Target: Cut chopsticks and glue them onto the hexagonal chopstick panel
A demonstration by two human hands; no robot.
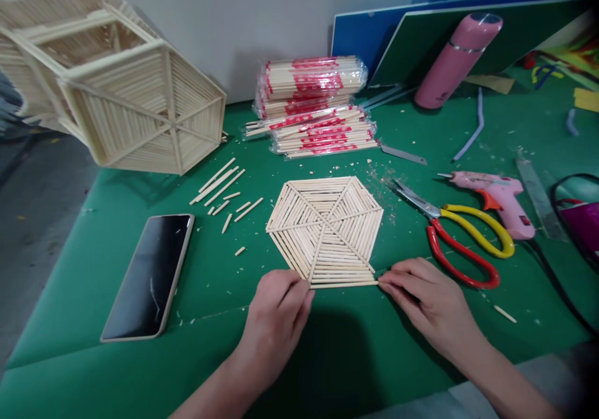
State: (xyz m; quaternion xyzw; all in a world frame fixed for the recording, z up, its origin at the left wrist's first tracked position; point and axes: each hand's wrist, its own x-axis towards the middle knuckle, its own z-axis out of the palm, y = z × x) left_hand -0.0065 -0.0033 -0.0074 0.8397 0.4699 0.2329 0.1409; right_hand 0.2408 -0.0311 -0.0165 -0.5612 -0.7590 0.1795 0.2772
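A flat hexagonal panel of wooden sticks (299,250), with spokes meeting at its middle, lies on the green table. Along its near edge runs one wooden stick (345,285), pinched at both ends. My left hand (279,310) is closed on the stick's left end at the panel's lower left corner. At the other end, my right hand (428,300) pinches the stick's tip between thumb and fingers. Just beyond my right hand lie scissors (442,213) with one yellow and one red handle, blades partly apart.
Cut stick pieces (218,185) and a phone (148,275) lie to the left. A larger stick-built structure (140,107) stands at the back left. Wrapped chopstick packs (313,88), a blade (403,154) and a pink bottle (456,63) are behind. A pink glue gun (496,194) lies right.
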